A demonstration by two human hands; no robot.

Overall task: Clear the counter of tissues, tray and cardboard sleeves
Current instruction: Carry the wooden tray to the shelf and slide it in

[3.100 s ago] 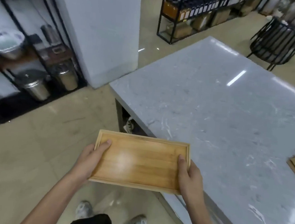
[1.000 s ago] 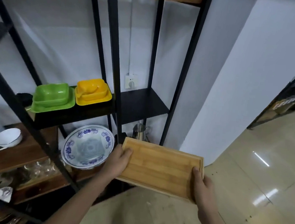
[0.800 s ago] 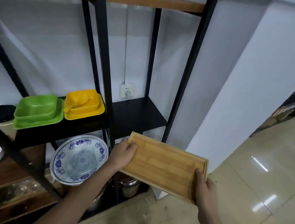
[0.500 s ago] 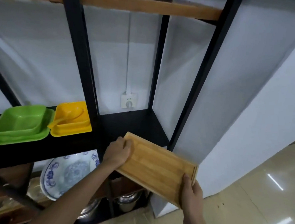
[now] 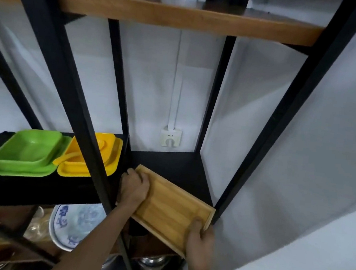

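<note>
The right hand (image 5: pixel 201 242) gripped the near right corner of the wooden tray (image 5: pixel 172 209), thumb over its rim, while the left hand (image 5: pixel 135 187) grasped the far left end, fingers curled over the edge. The tray hung tilted, its far end over the front of the black shelf (image 5: pixel 170 166) and its near end jutting out past the shelf lip toward six o'clock; whether it touched the shelf I could not tell. The bay it was entering was framed by a black upright (image 5: pixel 68 95) at nine o'clock of the tray and another black post (image 5: pixel 281 126) at three o'clock, close beside the tray's right corner, with open shelf surface beyond the tray toward twelve o'clock.

On the same shelf level, at ten o'clock of the left hand behind the upright, sat a yellow dish set (image 5: pixel 91 159), and just beside it farther left a green dish set (image 5: pixel 26 156). Below, at seven o'clock, a blue-and-white plate (image 5: pixel 72 224) leaned on a lower shelf, and steel pots (image 5: pixel 153 262) stood at the bottom.

Farther back, a white wall socket (image 5: pixel 170 137) sat on the pale wall at twelve o'clock, its markings too small to read, with a white conduit rising from it. Overhead ran a wooden shelf board (image 5: pixel 183 17).
</note>
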